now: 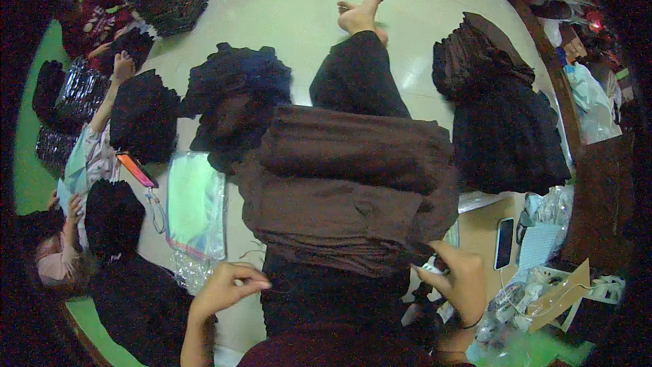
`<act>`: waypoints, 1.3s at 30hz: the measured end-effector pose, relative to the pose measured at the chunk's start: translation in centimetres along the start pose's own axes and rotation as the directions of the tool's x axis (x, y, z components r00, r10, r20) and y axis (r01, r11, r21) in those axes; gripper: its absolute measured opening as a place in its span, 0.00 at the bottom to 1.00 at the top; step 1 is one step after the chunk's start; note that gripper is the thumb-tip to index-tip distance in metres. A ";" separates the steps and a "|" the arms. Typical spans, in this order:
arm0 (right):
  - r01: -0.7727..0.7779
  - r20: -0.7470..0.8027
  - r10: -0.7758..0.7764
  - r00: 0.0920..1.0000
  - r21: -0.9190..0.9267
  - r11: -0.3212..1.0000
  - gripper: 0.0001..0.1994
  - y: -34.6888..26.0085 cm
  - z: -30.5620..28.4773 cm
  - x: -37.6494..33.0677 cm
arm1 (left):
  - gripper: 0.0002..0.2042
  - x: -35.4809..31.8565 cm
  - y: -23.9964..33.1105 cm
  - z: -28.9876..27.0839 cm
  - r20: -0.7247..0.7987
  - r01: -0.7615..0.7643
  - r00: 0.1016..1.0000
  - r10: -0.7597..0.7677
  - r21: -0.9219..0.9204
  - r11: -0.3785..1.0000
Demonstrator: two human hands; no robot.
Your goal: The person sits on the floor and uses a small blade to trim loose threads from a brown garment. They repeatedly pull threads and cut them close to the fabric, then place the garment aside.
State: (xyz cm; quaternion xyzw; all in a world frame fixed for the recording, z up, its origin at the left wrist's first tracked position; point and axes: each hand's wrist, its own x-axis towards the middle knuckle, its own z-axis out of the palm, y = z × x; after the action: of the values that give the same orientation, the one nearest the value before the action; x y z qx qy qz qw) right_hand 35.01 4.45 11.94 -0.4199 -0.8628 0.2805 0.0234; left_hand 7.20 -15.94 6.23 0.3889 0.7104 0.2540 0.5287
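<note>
Head view: two hands (pixel 229 285) (pixel 463 278) flank one brown stack (pixel 326 211).

Two hands, lower centre: left hand (pixel 227 287) and right hand (pixel 462 278). One brown stack (pixel 339 183), centre. One black phone (pixel 504 243), right; one orange case (pixel 136 170) and one green packet (pixel 195 200), left.

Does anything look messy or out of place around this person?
Mainly the clutter at the right: crumpled clear plastic and a piece of cardboard lying askew look untidy beside the stacked brown cloth on the lap. Nothing is clearly spilled or damaged.
</note>
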 end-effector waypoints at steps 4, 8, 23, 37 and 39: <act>-0.100 -0.118 0.115 0.986 0.127 0.987 0.18 -0.7 0.4 0.5 | 0.05 -2.4 -4.5 -0.9 -0.157 0.244 0.969 -0.191 0.476 0.845; 0.123 -0.085 -0.120 0.989 0.034 0.992 0.18 -1.0 1.1 2.1 | 0.10 -2.6 -6.1 0.9 -0.191 0.303 0.948 -0.256 0.790 0.533; 0.352 0.143 -0.539 0.830 0.616 0.705 0.19 5.8 2.7 6.9 | 0.10 6.6 1.8 -5.3 -0.019 -0.531 0.637 0.771 0.714 0.456; -0.018 -0.525 0.181 0.831 0.300 0.954 0.07 2.3 1.7 12.1 | 0.08 17.5 3.9 -5.6 -0.685 -0.504 0.654 0.320 -0.079 0.860; -0.190 -0.455 0.304 0.837 0.280 0.941 0.07 2.8 1.7 13.4 | 0.11 19.6 4.0 -5.3 -0.621 -0.313 0.780 0.076 -0.283 0.906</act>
State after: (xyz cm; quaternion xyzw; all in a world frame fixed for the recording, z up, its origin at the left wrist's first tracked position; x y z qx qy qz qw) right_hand 27.85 14.88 6.46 -0.5804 -0.7293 0.2602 0.2523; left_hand 0.57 2.65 0.13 0.2545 0.7340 0.5469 0.3119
